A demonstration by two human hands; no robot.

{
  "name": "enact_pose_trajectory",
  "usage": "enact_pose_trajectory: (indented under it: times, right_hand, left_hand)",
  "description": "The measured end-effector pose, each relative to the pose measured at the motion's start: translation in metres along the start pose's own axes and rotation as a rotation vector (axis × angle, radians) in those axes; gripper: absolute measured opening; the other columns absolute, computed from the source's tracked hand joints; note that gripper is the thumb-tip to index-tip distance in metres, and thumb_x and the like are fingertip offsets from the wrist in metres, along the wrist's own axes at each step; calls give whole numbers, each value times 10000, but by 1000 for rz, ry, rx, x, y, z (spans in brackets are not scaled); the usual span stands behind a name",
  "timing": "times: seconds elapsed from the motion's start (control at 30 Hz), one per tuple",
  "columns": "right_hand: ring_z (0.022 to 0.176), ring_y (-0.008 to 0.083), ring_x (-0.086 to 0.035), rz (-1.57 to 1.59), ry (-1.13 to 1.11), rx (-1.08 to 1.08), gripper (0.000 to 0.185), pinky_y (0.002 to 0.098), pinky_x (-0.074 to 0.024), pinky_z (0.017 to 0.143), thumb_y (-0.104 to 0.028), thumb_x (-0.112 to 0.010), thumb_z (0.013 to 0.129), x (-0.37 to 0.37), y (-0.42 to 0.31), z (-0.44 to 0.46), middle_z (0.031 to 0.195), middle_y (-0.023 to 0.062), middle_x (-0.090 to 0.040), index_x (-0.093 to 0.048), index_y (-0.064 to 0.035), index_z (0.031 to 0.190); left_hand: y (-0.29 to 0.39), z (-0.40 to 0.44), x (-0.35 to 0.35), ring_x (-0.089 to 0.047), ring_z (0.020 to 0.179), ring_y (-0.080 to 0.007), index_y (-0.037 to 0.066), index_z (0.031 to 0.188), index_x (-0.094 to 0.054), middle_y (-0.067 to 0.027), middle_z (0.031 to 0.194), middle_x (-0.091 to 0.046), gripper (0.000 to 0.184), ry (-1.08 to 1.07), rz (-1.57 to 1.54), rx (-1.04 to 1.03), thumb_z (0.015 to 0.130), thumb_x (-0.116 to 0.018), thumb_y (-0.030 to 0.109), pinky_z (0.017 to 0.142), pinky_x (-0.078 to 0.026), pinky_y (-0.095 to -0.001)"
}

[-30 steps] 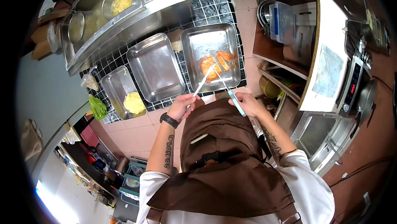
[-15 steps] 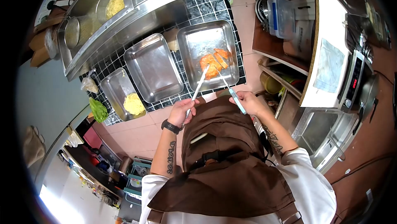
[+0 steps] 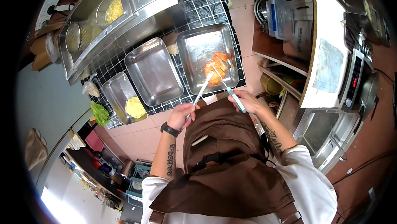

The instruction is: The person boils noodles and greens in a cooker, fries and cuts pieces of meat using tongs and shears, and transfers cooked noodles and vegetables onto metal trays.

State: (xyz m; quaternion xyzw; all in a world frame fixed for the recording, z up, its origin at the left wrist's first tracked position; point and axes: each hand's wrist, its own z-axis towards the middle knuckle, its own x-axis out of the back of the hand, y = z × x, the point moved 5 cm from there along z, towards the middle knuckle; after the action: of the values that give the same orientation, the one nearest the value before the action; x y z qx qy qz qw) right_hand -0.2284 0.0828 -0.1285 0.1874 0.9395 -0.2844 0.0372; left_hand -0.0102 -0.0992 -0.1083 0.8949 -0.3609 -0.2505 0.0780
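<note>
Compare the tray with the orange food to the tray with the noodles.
The orange-food tray is larger; the noodle tray is narrower. The orange-food tray holds orange pieces; the noodle tray holds one pale yellow mound. A silver tool and blue-handled tool reach into the orange-food tray, neither into the noodle tray. Both are metal.

Food pieces lie in the rightmost tray.

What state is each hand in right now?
Left hand: closed, holding a long silver utensil, tip at the orange food.
Right hand: closed, holding a blue-handled knife.
</note>
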Motion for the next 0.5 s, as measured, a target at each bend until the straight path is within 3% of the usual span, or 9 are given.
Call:
enact_pose_trajectory:
  times: [0.13, 0.33, 0.43, 0.5]
  right_hand:
    - [527, 99, -536, -84, 14, -24, 441, 270, -457, 494, -470, -661, 929, 2, -8, 10, 637, -11, -533, -672, -29, 930]
    - [476, 109, -527, 36, -21, -4, 471, 263, -456, 468, -472, -664, 932, 5, -21, 12, 605, -4, -537, -656, -14, 824]
    - [456, 107, -532, -22, -5, -82, 441, 260, -441, 458, -441, -617, 974, 6, -40, 17, 606, -2, -539, -564, -66, 750]
    - [454, 106, -527, -73, 12, -69, 456, 266, -444, 448, -458, -626, 965, 4, -46, 21, 602, 6, -546, -587, -47, 770]
  left_hand:
    - [2, 0, 3, -376, 367, -62, 13, 1060, -664, -29, 616, -574, 217, -2, 24, 1, 1015, -544, 188, 339, -248, -215]
    - [11, 3, 13, -376, 368, -53, 13, 1051, -675, -26, 602, -567, 218, -18, 52, 37, 1015, -545, 185, 337, -234, -210]
    - [15, 4, 13, -374, 367, -55, 15, 1042, -675, -25, 598, -565, 214, -36, 40, 44, 1015, -545, 182, 335, -231, -214]
    - [17, 9, 15, -366, 368, -57, 14, 1028, -672, -24, 601, -561, 221, -19, 75, 9, 1018, -542, 193, 340, -231, -216]
